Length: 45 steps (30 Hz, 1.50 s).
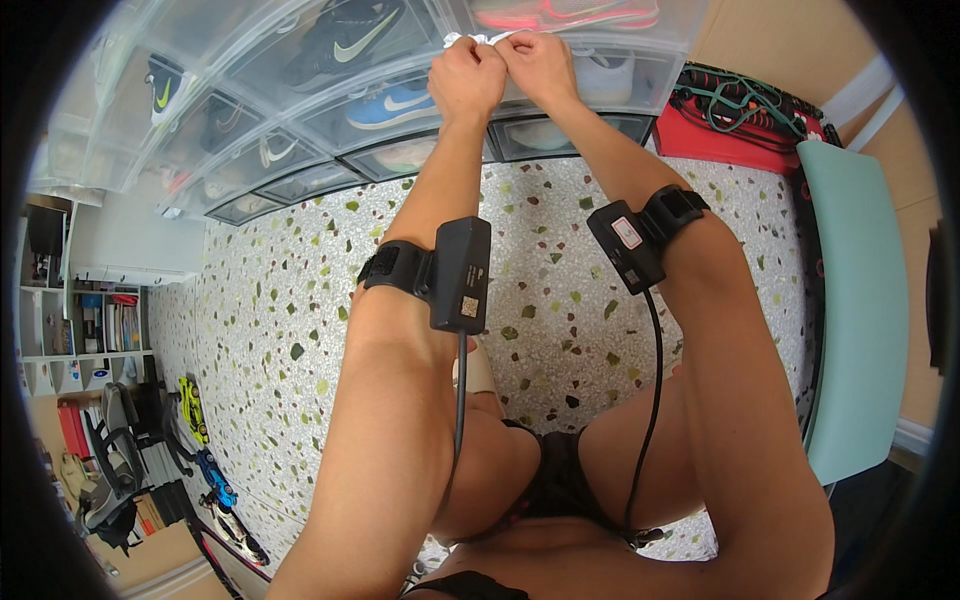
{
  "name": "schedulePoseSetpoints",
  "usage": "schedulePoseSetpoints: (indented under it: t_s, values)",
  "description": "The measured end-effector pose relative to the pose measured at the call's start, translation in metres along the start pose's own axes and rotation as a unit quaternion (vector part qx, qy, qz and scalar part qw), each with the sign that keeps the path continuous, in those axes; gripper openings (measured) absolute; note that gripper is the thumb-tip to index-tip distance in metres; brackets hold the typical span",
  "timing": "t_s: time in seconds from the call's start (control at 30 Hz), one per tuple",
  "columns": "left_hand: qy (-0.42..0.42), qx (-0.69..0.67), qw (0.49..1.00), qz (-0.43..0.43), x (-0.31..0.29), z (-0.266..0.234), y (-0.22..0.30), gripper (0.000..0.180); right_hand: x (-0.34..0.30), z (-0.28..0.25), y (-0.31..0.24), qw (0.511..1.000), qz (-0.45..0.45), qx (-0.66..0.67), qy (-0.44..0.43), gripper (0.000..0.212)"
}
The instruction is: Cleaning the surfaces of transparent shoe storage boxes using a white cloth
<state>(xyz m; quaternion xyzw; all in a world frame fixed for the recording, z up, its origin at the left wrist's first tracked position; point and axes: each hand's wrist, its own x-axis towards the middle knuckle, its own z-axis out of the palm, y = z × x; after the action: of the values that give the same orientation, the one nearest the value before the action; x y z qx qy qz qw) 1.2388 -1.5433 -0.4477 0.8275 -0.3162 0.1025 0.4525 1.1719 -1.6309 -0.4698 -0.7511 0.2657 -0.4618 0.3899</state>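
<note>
My left hand and my right hand are side by side at the top of the head view, with fingers curled in. Between and behind the fingertips shows a bit of crumpled white material, too little of it to tell its kind; both hands pinch at it. Just behind them stand stacked clear plastic shoe boxes. Inside these I see a blue shoe, a black shoe and a pink-soled shoe. A black strapped device with a cable sits on each forearm.
Speckled terrazzo floor lies below my arms. To the right are a red case with green and black cords on it and a pale green padded bench. Toy cars, a dark chair and shelves stand at the left.
</note>
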Motion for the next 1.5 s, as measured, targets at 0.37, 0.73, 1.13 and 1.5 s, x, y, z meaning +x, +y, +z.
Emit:
schedulePoseSetpoints:
  t_s: [0.37, 0.73, 1.13, 1.5]
  values:
    - [0.023, -0.023, 0.999, -0.02, 0.001, 0.017, 0.014, 0.034, 0.008, -0.015, 0.003, 0.999, 0.002, 0.051, -0.006, 0.029]
    - [-0.059, 0.016, 0.998, -0.014, -0.006, 0.043, 0.046, 0.035, 0.015, -0.053, 0.037, 0.994, 0.095, 0.046, -0.018, 0.031]
    - [-0.049, 0.011, 0.998, -0.04, -0.014, 0.065, 0.062, 0.035, 0.012, -0.078, 0.045, 0.993, 0.107, 0.049, -0.019, 0.03]
    - [-0.017, -0.001, 1.0, -0.003, -0.005, 0.055, 0.032, 0.037, 0.021, -0.057, 0.028, 0.993, 0.008, -0.104, -0.059, 0.03]
